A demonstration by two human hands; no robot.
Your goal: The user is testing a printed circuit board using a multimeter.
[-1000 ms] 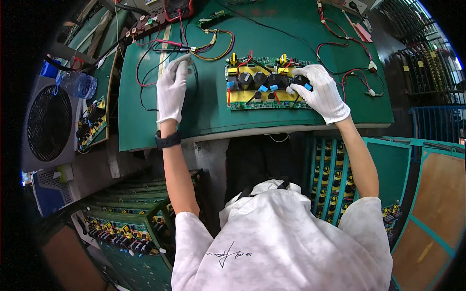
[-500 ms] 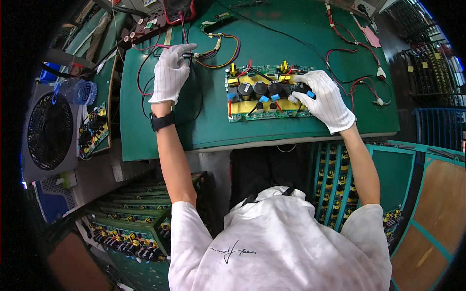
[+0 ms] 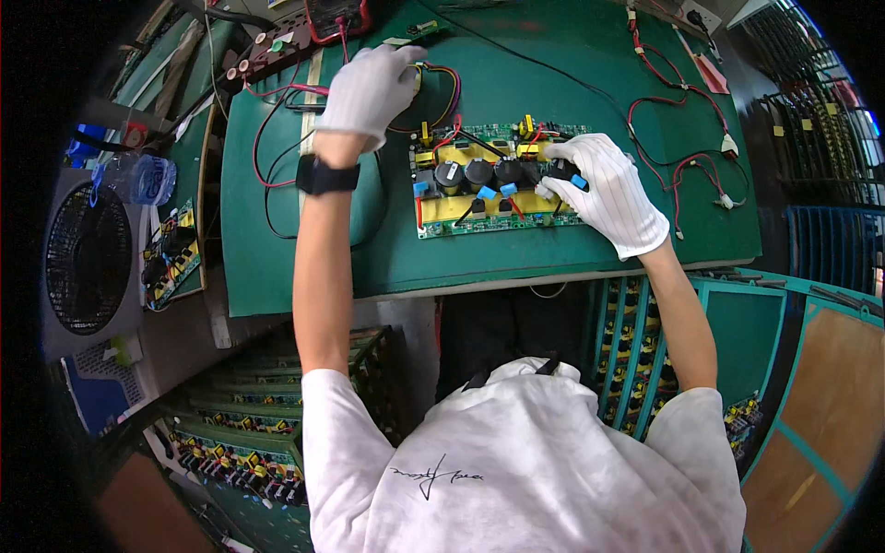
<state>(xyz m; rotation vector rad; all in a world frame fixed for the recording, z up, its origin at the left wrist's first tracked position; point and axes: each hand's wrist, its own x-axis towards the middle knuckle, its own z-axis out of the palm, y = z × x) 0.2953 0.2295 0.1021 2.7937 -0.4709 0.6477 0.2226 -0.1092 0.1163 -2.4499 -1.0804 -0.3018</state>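
Crowded workshop all around, with racked boards (image 3: 244, 456) below left, a teal rack (image 3: 633, 350) of more below right, and a fan (image 3: 89, 253) off left. Laid flat on the green table (image 3: 387, 263), near its front edge: a circuit board (image 3: 521, 201), fitted with dark capacitors, yellow-wrapped parts and short red and black leads. Judging by that, well along in assembly, with the main parts seated; impossible to say whether checked or finished.

Touching its right end with the white-gloved right hand (image 3: 606, 194), thumb and fingers set apart around dark components; cannot tell whether pinching any. Reaching with the gloved left hand (image 3: 371, 90) beyond the board's left end, over coloured wires (image 3: 454, 88) and near a small green board (image 3: 421, 33) and a red-cased meter (image 3: 336, 17); too much covered to tell whether closed on anything. Partly hidden, too, any join between wires and board, so unclear whether done or left. Over on the right, red and black cables (image 3: 686, 88), lying well apart from the board, with no link visible.
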